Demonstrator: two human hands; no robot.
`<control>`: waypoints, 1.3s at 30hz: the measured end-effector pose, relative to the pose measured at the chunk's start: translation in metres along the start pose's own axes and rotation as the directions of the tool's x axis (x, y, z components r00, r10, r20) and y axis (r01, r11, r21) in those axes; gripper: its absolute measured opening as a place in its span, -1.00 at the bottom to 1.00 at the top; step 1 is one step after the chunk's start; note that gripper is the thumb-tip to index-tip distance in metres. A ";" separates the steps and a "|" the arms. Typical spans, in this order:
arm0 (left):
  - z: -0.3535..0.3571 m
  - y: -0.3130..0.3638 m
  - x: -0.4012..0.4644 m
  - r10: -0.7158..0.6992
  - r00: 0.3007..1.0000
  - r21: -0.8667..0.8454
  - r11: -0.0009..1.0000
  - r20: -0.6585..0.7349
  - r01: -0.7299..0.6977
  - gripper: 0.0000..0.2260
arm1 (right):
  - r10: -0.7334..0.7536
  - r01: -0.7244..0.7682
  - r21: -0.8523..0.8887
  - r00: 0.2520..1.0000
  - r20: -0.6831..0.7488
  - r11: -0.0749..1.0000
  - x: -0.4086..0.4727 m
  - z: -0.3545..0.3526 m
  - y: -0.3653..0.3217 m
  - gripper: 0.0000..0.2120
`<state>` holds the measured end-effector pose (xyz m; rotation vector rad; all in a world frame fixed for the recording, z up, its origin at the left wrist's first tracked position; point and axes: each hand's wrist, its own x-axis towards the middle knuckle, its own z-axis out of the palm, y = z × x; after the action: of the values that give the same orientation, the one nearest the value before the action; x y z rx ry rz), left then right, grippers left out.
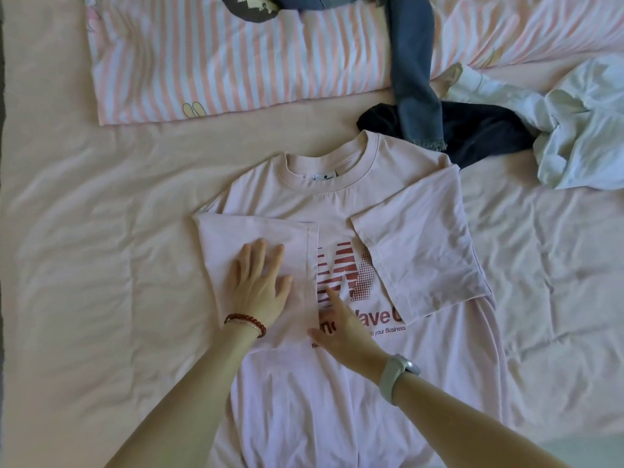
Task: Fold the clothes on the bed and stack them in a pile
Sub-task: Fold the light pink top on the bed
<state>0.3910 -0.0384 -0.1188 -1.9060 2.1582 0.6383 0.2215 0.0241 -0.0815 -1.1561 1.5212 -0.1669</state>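
- While both sleeves lie folded inward, your left hand (260, 282) presses flat, fingers straight, on the left sleeve of the pink T-shirt (337, 383).
- Your right hand (344, 329), fingers straight, rests on the chest print.
- T-shirt: centre of bed (84, 265), long axis near-to-far, collar far, hem toward you.

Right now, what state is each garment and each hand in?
pink T-shirt: flat, face up, both sleeves folded inward
left hand: open, pressing the folded sleeve
right hand: open, on the print
jeans: unfolded
dark garment: crumpled
white garment: crumpled
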 end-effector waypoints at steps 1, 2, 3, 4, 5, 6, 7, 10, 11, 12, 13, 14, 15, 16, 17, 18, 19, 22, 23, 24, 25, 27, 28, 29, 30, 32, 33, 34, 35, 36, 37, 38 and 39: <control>0.002 0.000 0.002 -0.006 1.000 0.025 1.000 0.000 0.006 -0.45 | 0.008 -0.007 0.046 1.000 -0.024 0.999 0.001 0.004 0.002 -0.30; 0.003 0.002 0.003 -0.006 1.000 0.047 0.999 0.000 0.006 -0.43 | 0.005 -0.003 0.095 1.000 -0.027 0.995 0.000 0.006 0.003 -0.31; 0.004 0.005 0.003 -0.011 1.000 0.062 0.998 0.000 0.011 -0.40 | 0.014 -0.012 0.134 1.000 -0.012 0.991 0.000 0.007 0.003 -0.32; 0.004 0.008 0.002 -0.023 1.000 0.079 0.997 0.002 0.023 -0.38 | 0.028 -0.031 0.156 0.999 0.019 0.987 -0.001 0.007 0.001 -0.34; 0.004 0.012 0.000 -0.034 0.999 0.103 0.994 0.007 0.033 -0.35 | 0.038 -0.045 0.117 0.998 0.054 0.992 -0.003 0.006 0.001 -0.38; 0.003 0.015 -0.002 -0.045 0.999 0.121 0.992 0.013 0.043 -0.33 | 0.034 -0.036 0.025 0.995 0.091 0.999 -0.006 0.004 0.002 -0.41; 0.001 0.017 -0.003 -0.052 0.999 0.120 0.991 0.010 0.051 -0.33 | 0.020 -0.008 -0.105 0.993 0.117 0.994 -0.010 -0.001 0.003 -0.44; -0.015 0.022 0.006 -0.011 0.990 -0.006 1.000 -0.140 0.011 -0.44 | -0.101 0.089 -0.280 0.994 -0.030 0.956 -0.007 -0.038 0.004 -0.49; -0.022 0.020 0.014 0.026 0.972 -0.015 0.999 -0.234 -0.030 -0.49 | -0.183 0.133 -0.299 0.972 -0.148 0.945 0.001 -0.058 0.003 -0.49; -0.030 0.018 0.024 0.054 0.950 -0.003 0.998 -0.307 -0.058 -0.52 | -0.277 0.175 -0.353 0.924 -0.264 0.919 0.012 -0.080 0.000 -0.50; -0.039 0.014 0.037 0.059 0.940 0.007 0.998 -0.336 -0.060 -0.51 | -0.361 0.190 -0.438 0.865 -0.348 0.878 0.027 -0.105 -0.002 -0.51; -0.048 0.010 0.050 0.034 0.947 0.009 0.999 -0.319 -0.033 -0.46 | -0.413 0.169 -0.528 0.825 -0.386 0.832 0.042 -0.130 -0.004 -0.52; -0.055 0.004 0.063 -0.002 0.963 0.014 1.000 -0.269 0.006 -0.41 | -0.428 0.116 -0.616 0.816 -0.388 0.779 0.057 -0.155 -0.007 -0.50; -0.061 -0.003 0.078 -0.036 0.979 0.031 0.999 -0.201 0.043 -0.35 | -0.420 0.060 -0.691 0.831 -0.366 0.720 0.071 -0.177 -0.009 -0.47; -0.066 -0.011 0.091 -0.065 0.989 0.056 0.996 -0.129 0.073 -0.28 | -0.410 0.024 -0.749 0.849 -0.334 0.662 0.084 -0.196 -0.010 -0.42; -0.070 -0.018 0.103 -0.094 0.994 0.073 0.992 -0.055 0.098 -0.20 | -0.397 0.008 -0.787 0.867 -0.302 0.617 0.097 -0.212 -0.011 -0.36; -0.075 -0.024 0.114 -0.122 0.992 0.072 0.990 0.019 0.120 -0.13 | -0.376 -0.001 -0.802 0.883 -0.280 0.597 0.108 -0.226 -0.012 -0.32; -0.084 -0.036 0.134 -0.202 0.973 0.014 0.979 0.110 0.202 -0.03 | -0.225 -0.046 -0.744 0.939 -0.259 0.667 0.135 -0.253 -0.023 -0.22; -0.086 -0.039 0.139 -0.233 0.968 -0.018 0.972 0.091 0.235 -0.06 | -0.172 -0.071 -0.727 0.952 -0.255 0.683 0.141 -0.258 -0.027 -0.23; -0.087 -0.042 0.143 -0.255 0.964 -0.079 0.962 0.076 0.261 -0.13 | -0.141 -0.091 -0.728 0.957 -0.252 0.679 0.146 -0.261 -0.031 -0.26; -0.090 -0.044 0.146 -0.261 0.962 -0.171 0.947 0.079 0.271 -0.27 | -0.126 -0.105 -0.740 0.960 -0.250 0.664 0.150 -0.264 -0.035 -0.33; -0.095 -0.044 0.148 -0.222 0.972 -0.363 0.902 0.078 0.235 -0.66 | -0.116 -0.103 -0.740 0.964 -0.239 0.665 0.153 -0.264 -0.043 -0.55; -0.097 -0.043 0.145 -0.197 0.979 -0.397 0.896 0.049 0.200 -0.72 | -0.126 -0.089 -0.710 0.961 -0.245 0.698 0.152 -0.262 -0.045 -0.66; -0.099 -0.039 0.141 -0.180 0.984 -0.403 0.900 0.005 0.167 -0.68 | -0.155 -0.067 -0.678 0.952 -0.262 0.732 0.149 -0.259 -0.046 -0.74; -0.100 -0.037 0.135 -0.156 0.986 -0.402 0.907 -0.054 0.121 -0.64 | -0.231 -0.029 -0.675 0.928 -0.293 0.738 0.143 -0.257 -0.045 -0.79; -0.105 -0.028 0.112 -0.089 0.970 -0.363 0.932 -0.228 0.001 -0.64 | -0.501 0.099 -0.759 0.804 -0.320 0.644 0.125 -0.254 -0.040 -0.82; -0.106 -0.024 0.096 -0.048 0.949 -0.324 0.944 -0.312 -0.058 -0.63 | -0.606 0.165 -0.793 0.739 -0.295 0.587 0.112 -0.252 -0.035 -0.81; -0.106 -0.023 0.079 -0.009 0.921 -0.280 0.954 -0.391 -0.109 -0.62 | -0.678 0.216 -0.815 0.686 -0.265 0.537 0.097 -0.251 -0.029 -0.80; -0.104 -0.021 0.060 0.033 0.887 -0.225 0.962 -0.461 -0.153 -0.61 | -0.717 0.247 -0.831 0.656 -0.236 0.499 0.083 -0.249 -0.023 -0.77; -0.102 -0.018 0.040 0.086 0.850 -0.165 0.966 -0.520 -0.199 -0.59 | -0.735 0.264 -0.843 0.646 -0.207 0.470 0.067 -0.246 -0.014 -0.73; -0.097 -0.015 0.019 0.134 0.822 -0.118 0.964 -0.553 -0.237 -0.58 | -0.744 0.279 -0.849 0.644 -0.181 0.448 0.051 -0.243 -0.005 -0.69; -0.092 -0.012 -0.002 0.173 0.806 -0.081 0.961 -0.567 -0.264 -0.59 | -0.758 0.301 -0.853 0.634 -0.154 0.425 0.036 -0.239 0.007 -0.67; -0.086 -0.010 -0.022 0.197 0.803 -0.058 0.959 -0.563 -0.277 -0.60 | -0.767 0.321 -0.856 0.628 -0.128 0.405 0.020 -0.234 0.018 -0.66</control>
<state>0.4165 -0.0571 -0.0348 -2.1061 2.8107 0.2905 0.0232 -0.0924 -0.0292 -2.5543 1.6092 -0.3246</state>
